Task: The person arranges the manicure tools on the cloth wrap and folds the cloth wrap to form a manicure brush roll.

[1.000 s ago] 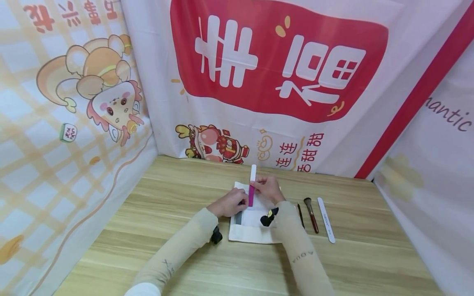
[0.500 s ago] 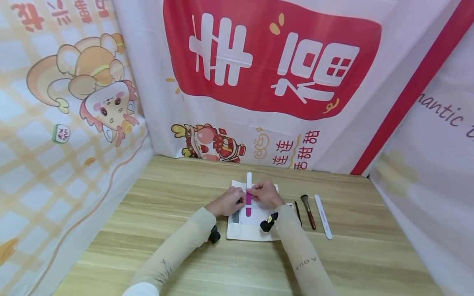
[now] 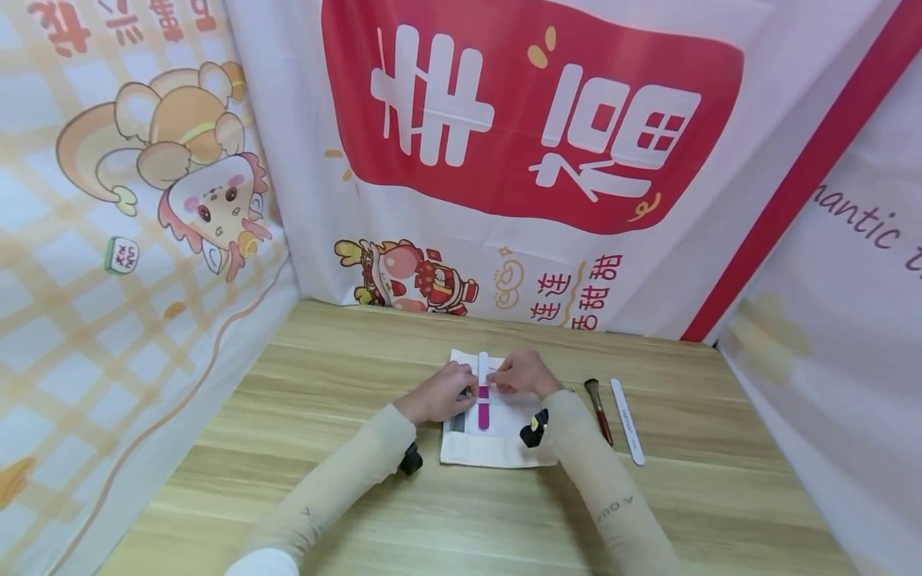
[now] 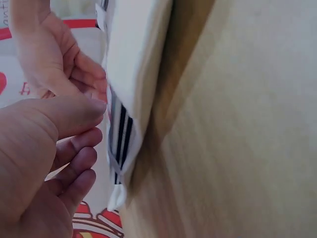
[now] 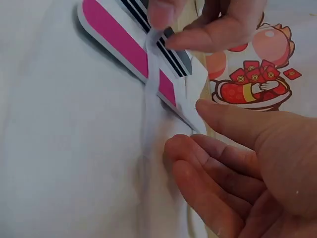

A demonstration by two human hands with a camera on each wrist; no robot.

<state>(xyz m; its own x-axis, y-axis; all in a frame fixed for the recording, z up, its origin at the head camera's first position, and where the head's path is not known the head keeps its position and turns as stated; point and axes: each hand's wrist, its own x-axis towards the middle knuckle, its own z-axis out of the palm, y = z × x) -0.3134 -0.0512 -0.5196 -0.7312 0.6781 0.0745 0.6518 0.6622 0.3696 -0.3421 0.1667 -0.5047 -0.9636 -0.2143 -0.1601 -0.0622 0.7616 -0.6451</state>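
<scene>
A magenta-and-white nail file (image 3: pixel 483 416) lies on a white cloth pouch (image 3: pixel 497 452), passing beneath a thin translucent strap (image 5: pixel 153 74). My left hand (image 3: pixel 448 392) pinches that strap between thumb and finger, just left of the file. Beside the white end of the file is my right hand (image 3: pixel 524 373). In the right wrist view the right thumb and fingers (image 5: pixel 218 144) are bent loosely, with a gap between their tips near the file's edge. A grey item with black stripes (image 5: pixel 181 62) sits beside the file; the left hand partly covers it.
Right of the pouch on the wooden table (image 3: pixel 346 512) lie a brush (image 3: pixel 600 412) with a dark red handle and a long white nail file (image 3: pixel 627 422). Printed cloth (image 3: pixel 533 240) hangs behind the table, with more cloth on both sides.
The nail file has slid toward me under the strap, its magenta end now well past it. My right fingers have loosened from the file and shifted slightly right. The left hand stays at the strap.
</scene>
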